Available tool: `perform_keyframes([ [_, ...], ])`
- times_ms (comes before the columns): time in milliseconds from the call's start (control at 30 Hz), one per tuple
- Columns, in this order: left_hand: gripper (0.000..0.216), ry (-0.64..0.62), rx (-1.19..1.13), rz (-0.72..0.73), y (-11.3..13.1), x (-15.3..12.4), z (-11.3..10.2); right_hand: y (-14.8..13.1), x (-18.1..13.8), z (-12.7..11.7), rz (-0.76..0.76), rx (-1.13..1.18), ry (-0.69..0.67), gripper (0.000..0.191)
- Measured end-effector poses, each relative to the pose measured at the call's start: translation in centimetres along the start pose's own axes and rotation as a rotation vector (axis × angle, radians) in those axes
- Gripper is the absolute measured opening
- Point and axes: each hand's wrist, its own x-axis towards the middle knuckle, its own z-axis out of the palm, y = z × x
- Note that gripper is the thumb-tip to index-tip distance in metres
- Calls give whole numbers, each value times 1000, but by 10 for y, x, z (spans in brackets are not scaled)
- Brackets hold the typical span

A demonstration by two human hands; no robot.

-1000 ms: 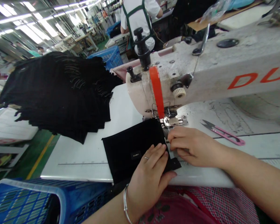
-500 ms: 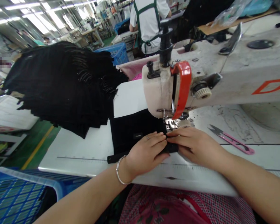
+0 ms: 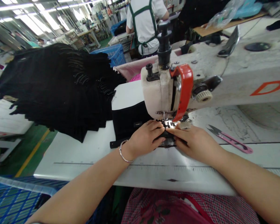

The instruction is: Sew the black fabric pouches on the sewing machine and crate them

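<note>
A black fabric piece [image 3: 128, 119] with a small label lies on the sewing machine table, its right end at the metal presser foot [image 3: 169, 123]. My left hand [image 3: 147, 137], with a bracelet at the wrist, is closed on the near part of the fabric, fingertips close to the foot. Just right of it, my right hand [image 3: 191, 138] has its fingers together on the fabric's edge at the foot. The two hands' fingertips almost meet. Under the fingers, part of the cloth is hidden. The white sewing machine [image 3: 154, 90] with its red lever cover [image 3: 185, 93] stands above.
To the left rises a big stack of black fabric pieces [image 3: 53, 90]. Pink thread snips [image 3: 233, 140] lie right of my right hand. A blue basket [image 3: 11, 199] is at lower left, another blue basket [image 3: 115, 54] farther back. A person in a green-strapped apron [image 3: 143, 28] works beyond.
Both hands and the black fabric have moved away from me, farther in toward the presser foot. The camera view has shifted slightly. The snips and the stack have stayed put.
</note>
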Motion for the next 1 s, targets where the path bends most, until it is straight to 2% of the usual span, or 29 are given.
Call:
perform_keyframes([
  [100, 31, -5, 81, 12, -5, -2, -3, -2, 0, -1, -23, 27, 51, 40],
  [167, 30, 13, 117, 47, -11, -6, -5, -2, 0, -3, -20, 37, 126, 32],
  [267, 23, 85, 34, 69, -18, -12, -6, 0, 1, -6, 54, -48, 197, 19],
  [333, 19, 138, -64, 39, -18, -15, -4, 3, 2, -8, 121, -159, 171, 20],
  [467, 14, 185, -128, -44, -3, -13, 3, 6, 1, -8, 200, -307, 90, 37],
  [567, 13, 163, -113, -120, 9, -11, 6, 3, 0, -6, 83, -163, 146, 26],
  [667, 12, 182, -141, -148, 13, -11, 7, 0, -1, 0, -68, 23, 116, 16],
  [767, 11, 199, -129, -137, 13, -12, 8, -2, -2, 5, -50, 72, 69, 17],
  [1000, 10, 167, -107, -121, 9, -6, 9, -2, -3, 6, -7, 38, 77, 16],
])
